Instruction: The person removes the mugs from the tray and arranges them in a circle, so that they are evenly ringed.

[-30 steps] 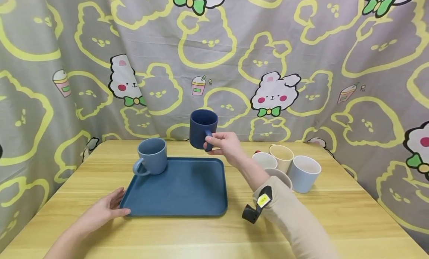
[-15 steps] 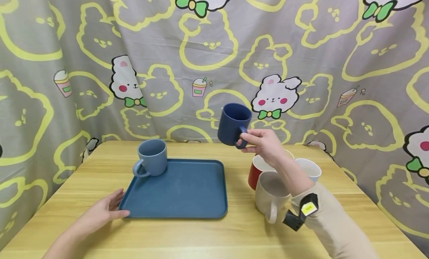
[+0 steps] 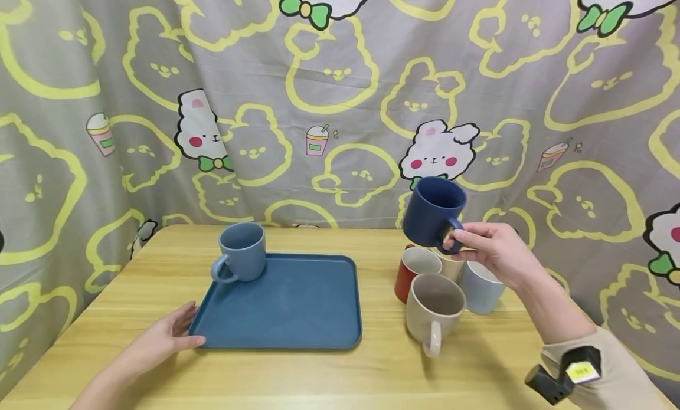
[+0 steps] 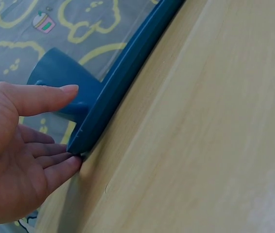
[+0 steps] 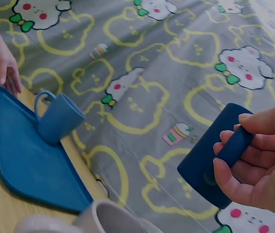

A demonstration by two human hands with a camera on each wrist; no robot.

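Observation:
My right hand grips the handle of a navy blue mug, holding it in the air, a bit tilted, above the group of mugs at the right. In the right wrist view the fingers and thumb wrap the handle of this navy mug. My left hand is at the near left corner of a blue rectangular tray. Its fingertips touch the tray's corner in the left wrist view, thumb stretched out above. A grey-blue mug stands upright on the tray's far left corner.
Right of the tray stand a red mug with white inside, a beige-grey mug with its handle toward me, a cream mug partly hidden, and a light blue mug. A patterned curtain hangs behind the wooden table.
My right hand has carried the navy mug rightward, from behind the tray's far right corner to over the mug group. My left hand and the tray stay put.

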